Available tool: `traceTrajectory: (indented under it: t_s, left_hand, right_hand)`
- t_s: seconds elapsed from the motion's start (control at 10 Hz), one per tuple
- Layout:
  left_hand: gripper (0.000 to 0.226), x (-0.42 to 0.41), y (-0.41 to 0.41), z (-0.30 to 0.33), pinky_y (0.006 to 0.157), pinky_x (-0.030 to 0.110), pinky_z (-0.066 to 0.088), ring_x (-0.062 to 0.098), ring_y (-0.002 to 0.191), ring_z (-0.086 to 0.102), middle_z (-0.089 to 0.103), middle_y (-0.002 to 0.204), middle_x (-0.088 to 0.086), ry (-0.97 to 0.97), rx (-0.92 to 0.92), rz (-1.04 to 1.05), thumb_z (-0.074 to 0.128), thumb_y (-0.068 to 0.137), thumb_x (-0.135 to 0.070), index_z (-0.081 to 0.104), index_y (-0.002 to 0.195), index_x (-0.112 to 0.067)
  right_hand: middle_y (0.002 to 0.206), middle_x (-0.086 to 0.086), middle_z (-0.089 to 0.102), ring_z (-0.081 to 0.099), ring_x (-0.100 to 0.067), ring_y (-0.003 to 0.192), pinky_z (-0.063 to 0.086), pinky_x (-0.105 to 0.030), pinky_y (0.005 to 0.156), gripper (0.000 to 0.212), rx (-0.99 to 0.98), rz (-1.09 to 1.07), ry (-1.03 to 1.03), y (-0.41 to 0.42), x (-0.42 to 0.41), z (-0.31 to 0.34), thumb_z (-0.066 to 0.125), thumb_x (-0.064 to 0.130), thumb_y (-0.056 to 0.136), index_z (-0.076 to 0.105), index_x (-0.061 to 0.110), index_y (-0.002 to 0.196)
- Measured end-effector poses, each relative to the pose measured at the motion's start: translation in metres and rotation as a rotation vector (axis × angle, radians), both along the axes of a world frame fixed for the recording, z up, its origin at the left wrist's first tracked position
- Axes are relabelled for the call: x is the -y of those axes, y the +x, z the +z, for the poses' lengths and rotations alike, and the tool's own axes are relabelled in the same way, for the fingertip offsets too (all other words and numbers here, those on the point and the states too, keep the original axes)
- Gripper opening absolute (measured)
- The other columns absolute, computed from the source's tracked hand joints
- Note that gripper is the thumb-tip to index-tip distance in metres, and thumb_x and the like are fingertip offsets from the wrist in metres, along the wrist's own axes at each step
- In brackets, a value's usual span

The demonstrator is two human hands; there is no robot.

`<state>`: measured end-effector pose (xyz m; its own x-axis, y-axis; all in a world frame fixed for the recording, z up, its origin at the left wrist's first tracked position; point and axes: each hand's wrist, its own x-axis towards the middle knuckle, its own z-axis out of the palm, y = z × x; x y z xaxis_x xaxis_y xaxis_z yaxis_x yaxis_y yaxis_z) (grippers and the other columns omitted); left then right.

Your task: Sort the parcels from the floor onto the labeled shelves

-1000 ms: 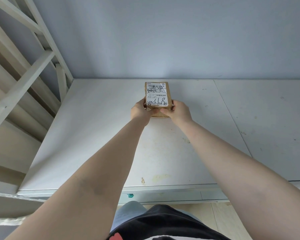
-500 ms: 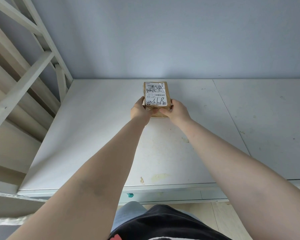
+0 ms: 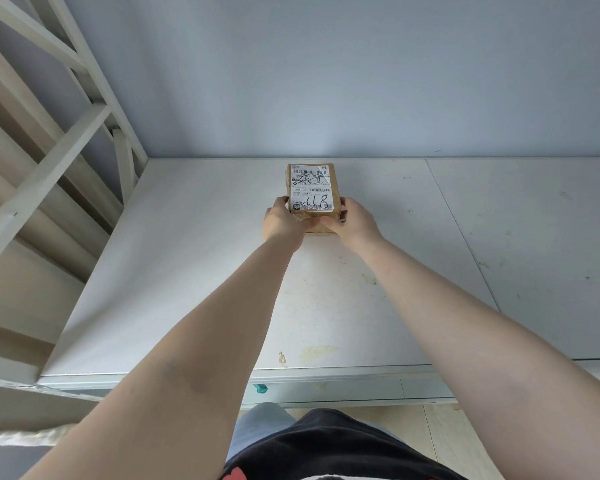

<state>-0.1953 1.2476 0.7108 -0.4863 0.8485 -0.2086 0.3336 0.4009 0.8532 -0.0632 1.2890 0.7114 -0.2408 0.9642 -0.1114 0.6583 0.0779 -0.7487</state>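
White scuffed shelf [image 3: 187,271] meets a pale blue wall [image 3: 326,81]; parcel [image 3: 311,188] lies near the wall, long axis toward it, left hand [image 3: 282,223] and right hand [image 3: 355,221] clamped on its near end

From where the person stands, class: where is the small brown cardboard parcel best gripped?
Grip the small brown cardboard parcel by its two long side faces at the near end, coming from the front, as left hand and right hand do: it lies flat, short end nearest.

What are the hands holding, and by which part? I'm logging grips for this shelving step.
Both hands, left hand and right hand, hold the brown parcel by its near end, one at each side.
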Motion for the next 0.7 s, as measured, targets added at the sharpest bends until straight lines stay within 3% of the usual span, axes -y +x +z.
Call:
traceTrajectory:
  t_s: [0.1, 0.5, 0.7]
  left_hand:
    - [0.073, -0.001, -0.002, -0.001, 0.078, 0.034, 0.052, 0.026, 0.119, 0.058, 0.058, 0.134, 0.008, 0.008, -0.001, 0.01, 0.079, 0.078, -0.03, 0.047, 0.142, -0.017]
    - [0.07, -0.004, -0.004, -0.003, 0.075, 0.031, 0.048, 0.026, 0.118, 0.059, 0.058, 0.134, 0.008, 0.028, 0.014, 0.015, 0.077, 0.08, -0.028, 0.047, 0.142, -0.016]
    - [0.076, 0.012, -0.006, 0.004, 0.076, 0.031, 0.046, 0.026, 0.116, 0.056, 0.04, 0.148, 0.009, -0.043, -0.007, 0.041, 0.072, 0.086, -0.02, 0.033, 0.151, -0.017]
  right_hand:
    - [0.127, -0.012, 0.066, 0.063, -0.028, 0.114, 0.047, -0.034, 0.095, 0.065, 0.001, -0.008, -0.012, 0.002, -0.001, -0.002, 0.069, 0.035, 0.085, 0.047, 0.006, 0.138]
    - [0.123, -0.012, 0.067, 0.064, -0.028, 0.11, 0.044, -0.029, 0.084, 0.05, -0.012, -0.009, 0.005, -0.001, -0.004, -0.001, 0.067, 0.028, 0.087, 0.053, 0.006, 0.13]
    - [0.128, -0.015, 0.062, 0.058, -0.031, 0.118, 0.042, -0.03, 0.091, 0.067, 0.038, -0.048, -0.033, 0.008, 0.002, 0.0, 0.067, 0.035, 0.086, 0.042, 0.006, 0.142]
